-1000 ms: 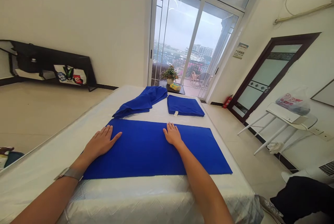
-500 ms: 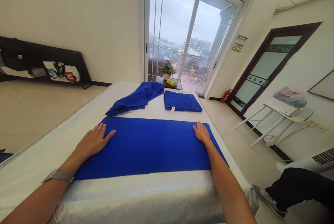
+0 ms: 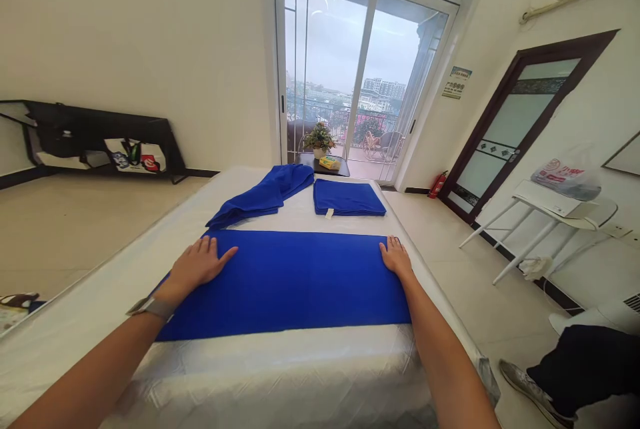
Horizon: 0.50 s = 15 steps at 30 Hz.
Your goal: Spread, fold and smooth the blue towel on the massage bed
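A blue cloth (image 3: 300, 285), folded into a long flat rectangle, lies across the near end of the plastic-covered mattress (image 3: 280, 375). My left hand (image 3: 199, 262) rests palm down on its far left corner, fingers stretched and thumb apart. On the far right corner lies my right hand (image 3: 396, 255), also flat with its fingers extended. Beyond the cloth, a neatly folded blue stack (image 3: 349, 197) with a small white tag sits at the right. A second, loosely crumpled blue cloth (image 3: 260, 197) is spread at the left.
A small dark table with a potted plant (image 3: 320, 137) and a yellow tissue pack (image 3: 330, 162) stands past the mattress, before a sliding glass door. At the right are a white chair (image 3: 565, 205) bearing a plastic bag, and another person's leg and shoe (image 3: 530, 389).
The view has shifted slightly. Both hands stay flat near the cloth's far corners, and the left has slid slightly inward along its edge. The other blue cloths have not moved.
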{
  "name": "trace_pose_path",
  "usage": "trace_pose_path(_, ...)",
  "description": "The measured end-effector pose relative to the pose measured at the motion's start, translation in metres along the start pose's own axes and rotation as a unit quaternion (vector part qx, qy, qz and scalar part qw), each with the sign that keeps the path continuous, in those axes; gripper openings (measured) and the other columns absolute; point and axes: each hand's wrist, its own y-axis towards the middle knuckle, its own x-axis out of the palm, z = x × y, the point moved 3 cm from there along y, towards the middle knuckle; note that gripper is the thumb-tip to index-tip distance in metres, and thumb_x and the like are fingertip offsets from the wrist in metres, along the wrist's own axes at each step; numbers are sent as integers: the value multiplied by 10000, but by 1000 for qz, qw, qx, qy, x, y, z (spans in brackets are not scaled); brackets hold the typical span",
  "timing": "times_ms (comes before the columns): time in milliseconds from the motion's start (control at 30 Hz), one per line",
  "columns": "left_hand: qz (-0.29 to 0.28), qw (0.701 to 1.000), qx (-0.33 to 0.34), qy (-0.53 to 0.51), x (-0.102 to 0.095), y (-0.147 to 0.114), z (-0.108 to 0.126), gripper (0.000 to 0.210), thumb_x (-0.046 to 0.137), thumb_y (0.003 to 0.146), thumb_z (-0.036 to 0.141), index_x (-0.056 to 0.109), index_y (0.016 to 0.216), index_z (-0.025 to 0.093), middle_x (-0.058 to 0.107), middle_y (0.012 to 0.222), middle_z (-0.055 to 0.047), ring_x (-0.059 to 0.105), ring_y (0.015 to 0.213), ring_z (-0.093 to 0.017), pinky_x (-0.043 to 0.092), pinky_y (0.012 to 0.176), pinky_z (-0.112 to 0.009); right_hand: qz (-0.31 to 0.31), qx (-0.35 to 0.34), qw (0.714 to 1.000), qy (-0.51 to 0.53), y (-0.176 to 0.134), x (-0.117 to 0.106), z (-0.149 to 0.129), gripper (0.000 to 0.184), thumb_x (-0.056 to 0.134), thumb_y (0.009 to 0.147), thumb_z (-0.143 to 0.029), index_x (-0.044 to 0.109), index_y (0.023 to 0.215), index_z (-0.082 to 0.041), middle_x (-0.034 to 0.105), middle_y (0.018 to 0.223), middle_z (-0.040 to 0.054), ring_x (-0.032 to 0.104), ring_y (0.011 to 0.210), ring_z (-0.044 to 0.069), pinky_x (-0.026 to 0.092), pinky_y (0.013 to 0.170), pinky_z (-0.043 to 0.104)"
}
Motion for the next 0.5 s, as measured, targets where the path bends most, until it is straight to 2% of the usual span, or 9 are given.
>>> trace_pose_path(67, -14, 998, 55, -15, -8, 11, 45, 987, 195, 894, 715, 405, 1466, -62, 408, 1536, -284, 359, 1453, -380, 267, 1177, -486, 2, 1, 1000, -2, 0, 0, 1, 723, 140, 1028, -504, 196, 1599, -64, 182, 1666, 94, 125, 1537, 197, 65, 1239, 358)
trace_pose_path(167, -48, 977, 190, -83, -14, 22, 127, 882, 115, 952, 658, 381, 1512, 32, 382, 1583, -188, 307, 1495, -291, 207, 1210, -426, 5, 3, 1000, -2, 0, 0, 2, 717, 145, 1029, -509, 204, 1600, -80, 173, 1669, 91, 119, 1538, 201, 61, 1238, 357)
trace_pose_path(267, -56, 961, 246, -118, -10, 30, 187, 822, 112, 977, 635, 345, 1543, 87, 317, 1621, -147, 242, 1522, -263, 155, 1225, -404, 9, 8, 1000, 2, 0, 0, 2, 715, 159, 1030, -525, 233, 1596, -95, 172, 1669, 104, 127, 1537, 222, 71, 1235, 360)
trace_pose_path(300, -55, 959, 249, -125, -7, 33, 197, 811, 119, 981, 632, 347, 1544, 93, 308, 1623, -148, 231, 1525, -268, 149, 1225, -409, 10, 10, 1000, 3, -1, -1, 3, 715, 163, 1030, -531, 239, 1596, -99, 175, 1668, 108, 131, 1537, 226, 76, 1235, 360)
trace_pose_path(367, -51, 960, 239, -134, 0, 38, 203, 798, 132, 986, 627, 353, 1541, 98, 305, 1620, -160, 228, 1525, -284, 151, 1222, -432, 8, 12, 1000, 6, 0, -1, 3, 714, 165, 1030, -535, 238, 1597, -108, 180, 1668, 108, 136, 1536, 228, 81, 1235, 360)
trace_pose_path(433, -53, 965, 220, -134, 6, 42, 192, 790, 138, 987, 623, 343, 1545, 102, 298, 1622, -166, 227, 1524, -296, 155, 1219, -455, 3, 13, 1000, 7, 0, -1, 3, 710, 164, 1031, -535, 233, 1599, -115, 181, 1668, 102, 135, 1536, 223, 82, 1235, 360)
trace_pose_path(500, -59, 971, 196, -128, 10, 47, 166, 784, 143, 988, 618, 325, 1552, 105, 278, 1632, -165, 214, 1527, -300, 162, 1217, -470, 2, 12, 1000, 5, 0, -1, 3, 710, 162, 1031, -534, 233, 1599, -114, 182, 1668, 100, 133, 1537, 219, 77, 1236, 358)
